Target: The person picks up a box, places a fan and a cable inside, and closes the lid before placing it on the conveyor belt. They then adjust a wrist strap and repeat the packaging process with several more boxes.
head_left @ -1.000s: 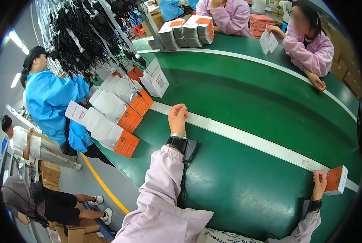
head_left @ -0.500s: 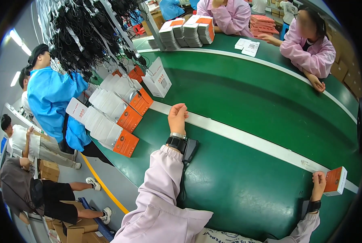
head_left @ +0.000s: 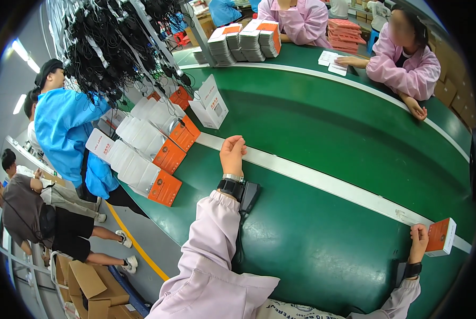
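Observation:
My left hand rests at the white strip along the green worktop, its fingers curled together with nothing visible in them. A black watch-like band is on that wrist, and a black adapter-like block lies beside it. At the far right, my right hand is closed too, its knuckles close beside a small orange-and-white box. Whether they touch the box I cannot tell. To the left of my left hand stand rows of open orange-and-white boxes with their white flaps up. One white open box stands apart on the belt.
Black cables hang in bundles over the boxes. Stacks of flat cartons stand across the green belt. Two people in pink sit there, one with a hand on white cards. A person in blue stands at left.
My hands have stayed where they were. Across the belt, the person in pink has reached onto the white cards. At the lower left, a person in dark clothes has shifted left.

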